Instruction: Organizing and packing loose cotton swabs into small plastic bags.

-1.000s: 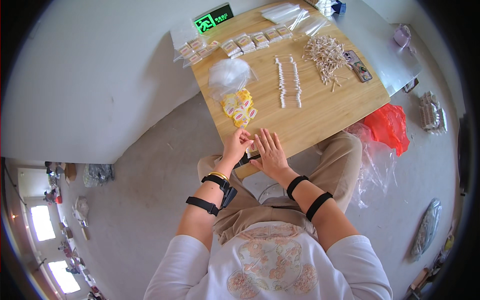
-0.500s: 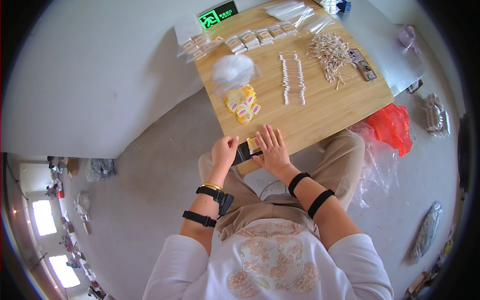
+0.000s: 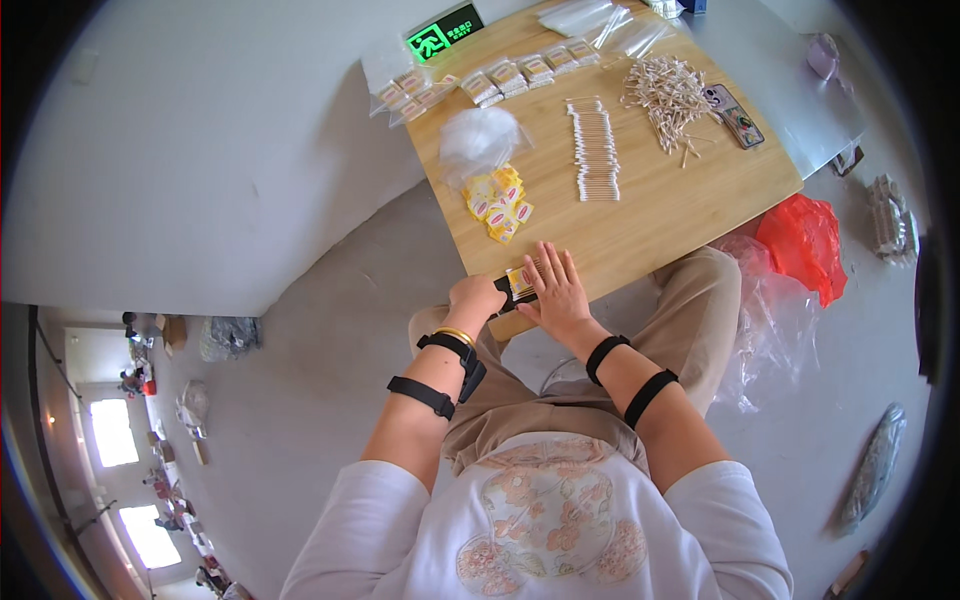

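Note:
At the table's near left corner, my right hand lies with fingers stretched out, palm down, over the right part of a small pack of cotton swabs with a yellow card. My left hand is closed at the pack's left end, against a flat black piece. What its fingers pinch is hidden. Beyond my hands lies a heap of yellow cards, with a stack of clear plastic bags behind it. A neat row of cotton swabs runs across the middle of the table.
Several filled swab packs line the far edge of the wooden table. Loose cotton swabs are piled at far right, beside a phone. A lit green sign stands at far left. A red plastic bag hangs by the right edge.
My left hand has moved right, onto the black piece, and covers more of it. My right hand stays over the pack. The whole view has shifted slightly.

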Demonstrator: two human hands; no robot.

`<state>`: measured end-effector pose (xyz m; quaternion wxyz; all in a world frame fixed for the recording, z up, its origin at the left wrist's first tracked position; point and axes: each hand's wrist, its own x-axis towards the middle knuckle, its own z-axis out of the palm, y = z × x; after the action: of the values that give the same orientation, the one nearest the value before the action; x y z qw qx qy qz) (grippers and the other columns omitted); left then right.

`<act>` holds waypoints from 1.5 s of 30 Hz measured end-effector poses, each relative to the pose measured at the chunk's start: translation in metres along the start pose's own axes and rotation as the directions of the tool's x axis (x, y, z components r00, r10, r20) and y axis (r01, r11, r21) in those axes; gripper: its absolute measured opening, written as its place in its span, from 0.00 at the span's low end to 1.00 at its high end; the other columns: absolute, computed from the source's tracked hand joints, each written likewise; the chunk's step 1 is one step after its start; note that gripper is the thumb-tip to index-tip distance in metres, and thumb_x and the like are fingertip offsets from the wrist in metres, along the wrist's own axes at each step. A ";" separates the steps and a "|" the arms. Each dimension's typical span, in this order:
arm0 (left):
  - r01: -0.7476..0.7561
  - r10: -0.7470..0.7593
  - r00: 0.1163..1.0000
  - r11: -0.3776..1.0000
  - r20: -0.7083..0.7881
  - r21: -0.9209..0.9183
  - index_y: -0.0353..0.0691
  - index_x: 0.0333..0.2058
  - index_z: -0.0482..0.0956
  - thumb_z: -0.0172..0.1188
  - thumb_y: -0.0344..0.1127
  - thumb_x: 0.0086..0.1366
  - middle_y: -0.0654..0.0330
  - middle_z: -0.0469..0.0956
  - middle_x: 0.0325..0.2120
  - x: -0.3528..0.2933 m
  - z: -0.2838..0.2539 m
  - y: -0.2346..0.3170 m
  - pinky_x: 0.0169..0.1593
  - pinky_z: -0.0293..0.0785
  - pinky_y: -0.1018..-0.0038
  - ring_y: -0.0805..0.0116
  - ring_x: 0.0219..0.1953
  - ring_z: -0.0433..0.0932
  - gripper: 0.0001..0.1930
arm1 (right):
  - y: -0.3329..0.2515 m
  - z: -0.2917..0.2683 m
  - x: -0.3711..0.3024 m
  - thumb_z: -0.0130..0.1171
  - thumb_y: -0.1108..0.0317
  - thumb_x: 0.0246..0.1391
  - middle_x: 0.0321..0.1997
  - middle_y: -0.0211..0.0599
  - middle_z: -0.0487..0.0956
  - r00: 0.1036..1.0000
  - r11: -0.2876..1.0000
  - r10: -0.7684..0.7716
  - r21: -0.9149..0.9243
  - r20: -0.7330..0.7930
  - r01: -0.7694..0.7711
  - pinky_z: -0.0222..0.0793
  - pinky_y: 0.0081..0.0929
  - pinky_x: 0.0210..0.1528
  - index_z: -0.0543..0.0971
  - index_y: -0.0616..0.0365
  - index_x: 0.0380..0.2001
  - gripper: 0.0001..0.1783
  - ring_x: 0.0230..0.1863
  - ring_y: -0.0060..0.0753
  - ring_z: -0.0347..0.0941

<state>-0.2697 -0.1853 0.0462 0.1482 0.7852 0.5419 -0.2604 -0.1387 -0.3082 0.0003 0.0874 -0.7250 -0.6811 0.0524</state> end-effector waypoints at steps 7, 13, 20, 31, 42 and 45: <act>-0.007 0.050 0.994 0.925 0.102 -0.379 0.49 0.24 0.87 0.56 0.46 0.56 0.62 0.82 0.19 0.014 0.021 -0.048 0.35 0.76 0.69 0.64 0.26 0.83 0.13 | -0.003 0.002 0.002 0.45 0.29 0.58 0.78 0.49 0.49 0.999 1.000 -0.009 -0.024 -0.037 0.008 0.30 0.46 0.79 0.57 0.55 0.72 0.51 0.80 0.46 0.37; -0.022 0.076 0.993 0.861 0.087 -0.509 0.47 0.21 0.85 0.56 0.46 0.56 0.62 0.79 0.16 0.011 0.020 -0.048 0.30 0.72 0.69 0.66 0.22 0.79 0.14 | -0.016 0.008 0.005 0.43 0.28 0.57 0.79 0.50 0.46 0.998 0.997 -0.046 -0.052 0.048 0.048 0.27 0.48 0.79 0.55 0.55 0.73 0.52 0.80 0.47 0.34; -0.022 0.091 0.992 0.816 0.091 -0.578 0.39 0.20 0.82 0.55 0.40 0.58 0.63 0.74 0.13 0.004 0.013 -0.044 0.26 0.66 0.72 0.72 0.18 0.73 0.14 | -0.036 0.004 0.004 0.43 0.27 0.57 0.80 0.50 0.43 0.989 0.995 -0.039 -0.089 0.145 0.052 0.26 0.48 0.78 0.52 0.54 0.74 0.53 0.80 0.49 0.32; -0.146 0.156 0.988 0.899 -0.008 -0.412 0.40 0.24 0.82 0.57 0.43 0.61 0.61 0.79 0.19 -0.009 0.011 -0.044 0.32 0.72 0.69 0.65 0.25 0.78 0.14 | -0.058 0.004 0.007 0.47 0.29 0.57 0.79 0.54 0.43 0.987 0.997 -0.083 0.014 0.140 0.082 0.27 0.48 0.78 0.52 0.56 0.74 0.53 0.80 0.51 0.32; -0.123 -0.404 0.898 0.154 -0.176 -0.980 0.35 0.31 0.76 0.47 0.62 0.73 0.62 0.72 0.18 -0.018 0.113 -0.078 0.27 0.70 0.73 0.73 0.21 0.72 0.31 | -0.031 0.011 0.001 0.49 0.36 0.60 0.79 0.47 0.47 0.993 0.991 -0.116 0.064 0.033 0.114 0.30 0.44 0.79 0.50 0.67 0.72 0.52 0.80 0.42 0.37; -0.069 -0.382 0.921 0.019 -0.071 -0.997 0.34 0.28 0.76 0.48 0.62 0.72 0.61 0.72 0.17 -0.016 0.116 -0.068 0.25 0.68 0.73 0.72 0.20 0.71 0.32 | -0.037 0.010 0.001 0.49 0.36 0.60 0.79 0.49 0.46 0.992 0.993 -0.116 0.041 0.043 0.114 0.30 0.45 0.79 0.49 0.67 0.73 0.53 0.80 0.44 0.36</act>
<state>-0.3660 -0.2322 -0.0370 0.5280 0.4246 0.6692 0.3052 -0.1765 -0.3048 -0.0018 0.0886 -0.6814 -0.7225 0.0769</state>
